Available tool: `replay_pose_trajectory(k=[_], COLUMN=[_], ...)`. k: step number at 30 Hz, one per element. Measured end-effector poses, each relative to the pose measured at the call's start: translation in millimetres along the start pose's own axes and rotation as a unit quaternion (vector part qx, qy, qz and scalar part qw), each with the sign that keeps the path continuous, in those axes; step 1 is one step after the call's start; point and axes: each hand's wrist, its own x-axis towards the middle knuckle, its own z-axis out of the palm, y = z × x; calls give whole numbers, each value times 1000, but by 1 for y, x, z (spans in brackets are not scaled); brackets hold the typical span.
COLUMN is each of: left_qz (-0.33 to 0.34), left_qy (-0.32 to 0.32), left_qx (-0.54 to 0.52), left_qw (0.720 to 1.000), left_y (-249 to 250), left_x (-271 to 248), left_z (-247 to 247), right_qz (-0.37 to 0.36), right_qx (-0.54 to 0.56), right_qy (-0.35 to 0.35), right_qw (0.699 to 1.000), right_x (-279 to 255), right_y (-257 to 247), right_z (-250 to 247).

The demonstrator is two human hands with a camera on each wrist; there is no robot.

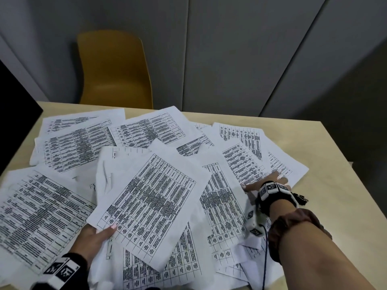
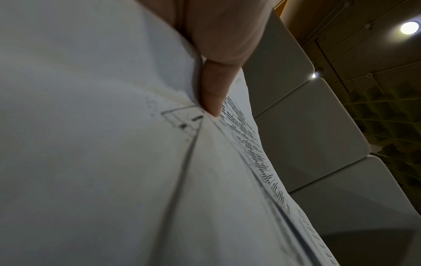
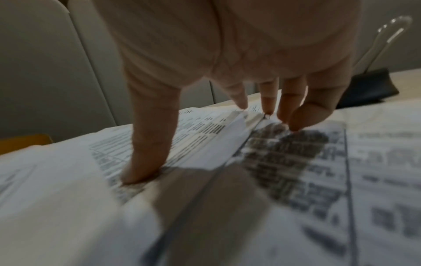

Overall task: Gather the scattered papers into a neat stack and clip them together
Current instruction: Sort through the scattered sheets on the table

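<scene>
Several printed table sheets [image 1: 73, 147] lie scattered and overlapping across the beige table [image 1: 335, 185]. At the lower left my left hand [image 1: 100, 233] grips a few raised sheets [image 1: 150, 197] by their near corner, thumb on top and fingers hidden beneath. The left wrist view shows a finger [image 2: 212, 90] pressed against those sheets [image 2: 114, 162]. My right hand [image 1: 263, 182] rests on the papers at the right, its spread fingertips [image 3: 293, 126] and thumb touching the print. A black binder clip [image 3: 373, 86] with silver handles stands on the table just beyond that hand.
A yellow chair [image 1: 113, 70] stands behind the table's far edge, in front of grey wall panels. A dark screen [image 1: 12, 114] rises at the left edge. Bare tabletop shows along the right side and the far right corner.
</scene>
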Motion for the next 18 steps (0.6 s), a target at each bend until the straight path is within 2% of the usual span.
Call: replay_pose_trajectory(k=[2,4,8,10,11,13,14,15,18], left_qz=[1,3,7,7,5,1,-1,-2,-6], left_qy=[0,-2,-12,-11,-12,-7,-1,-1,4], left_qx=[2,4,-13,-21,-25,-28,-27,-29,-32], left_qw=[1000,1000,1000,1000,1000,1000,1000,1000,999], left_y=[-1,-1,4,5,5,1,-1,-2,-9], left_x=[1,2,0,-1,-1,3,5,7,13], left_z=[0,-1,0,0,-1,-1,-2,-2,-4], right_qz=[-10,-19,-41,-55,-53,-32,-23,-26,-59], right_qx=[-42,-38,135,281,363,505,533,531,435], right_qy=[-8,-2,65,78,72,15,-12,-32,-37], right_qw=[999,999,988,955,927,863,846,846,898], right_x=[6,6,12,10,9,5,2,-2,-19], right_y=[2,3,9,12,15,26,31,35,35], right_z=[-3,-5,-1,-5,-4,2,10,20,47])
